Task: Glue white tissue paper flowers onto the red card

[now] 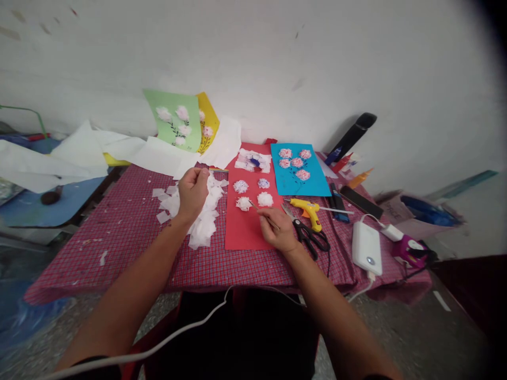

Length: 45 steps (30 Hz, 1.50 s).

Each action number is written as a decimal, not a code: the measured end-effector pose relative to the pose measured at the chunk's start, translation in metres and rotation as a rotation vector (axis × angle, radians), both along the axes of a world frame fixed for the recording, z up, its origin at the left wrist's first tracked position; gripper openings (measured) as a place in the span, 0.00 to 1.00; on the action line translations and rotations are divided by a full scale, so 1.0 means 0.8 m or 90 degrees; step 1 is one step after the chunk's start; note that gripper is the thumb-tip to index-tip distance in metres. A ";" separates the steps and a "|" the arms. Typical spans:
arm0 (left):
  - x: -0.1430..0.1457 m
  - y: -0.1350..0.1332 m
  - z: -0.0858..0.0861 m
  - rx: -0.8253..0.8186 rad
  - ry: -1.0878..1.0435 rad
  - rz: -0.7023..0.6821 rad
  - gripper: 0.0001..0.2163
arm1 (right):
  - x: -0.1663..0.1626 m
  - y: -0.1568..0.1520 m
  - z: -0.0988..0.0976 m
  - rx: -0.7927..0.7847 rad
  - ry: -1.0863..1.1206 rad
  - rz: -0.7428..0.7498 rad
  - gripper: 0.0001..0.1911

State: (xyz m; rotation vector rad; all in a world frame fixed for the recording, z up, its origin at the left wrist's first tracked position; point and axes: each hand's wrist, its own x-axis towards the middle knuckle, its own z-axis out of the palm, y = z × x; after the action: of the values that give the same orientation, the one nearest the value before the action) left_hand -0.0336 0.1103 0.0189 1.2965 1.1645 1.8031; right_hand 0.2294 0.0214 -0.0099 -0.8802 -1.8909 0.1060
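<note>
Right hand, fingers closed, is pinching a thin tool at a white puff on the red sheet. Left of sheet, by paper scraps, left hand is holding fingers curled in; contents unclear.

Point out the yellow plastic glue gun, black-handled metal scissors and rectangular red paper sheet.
Yellow plastic glue gun (311, 208), head view: body.
Black-handled metal scissors (302, 230), head view: handle.
Rectangular red paper sheet (245, 231), head view: bare lower part.
</note>
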 end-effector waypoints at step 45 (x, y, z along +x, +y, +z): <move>0.001 0.000 0.003 0.033 0.043 0.026 0.11 | 0.016 0.007 0.001 -0.088 0.125 -0.184 0.12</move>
State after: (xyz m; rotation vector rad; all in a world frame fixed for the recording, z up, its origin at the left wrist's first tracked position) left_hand -0.0329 0.1102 0.0210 1.3829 1.1956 1.8431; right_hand 0.2425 0.0266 -0.0092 -1.1848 -1.5720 0.1421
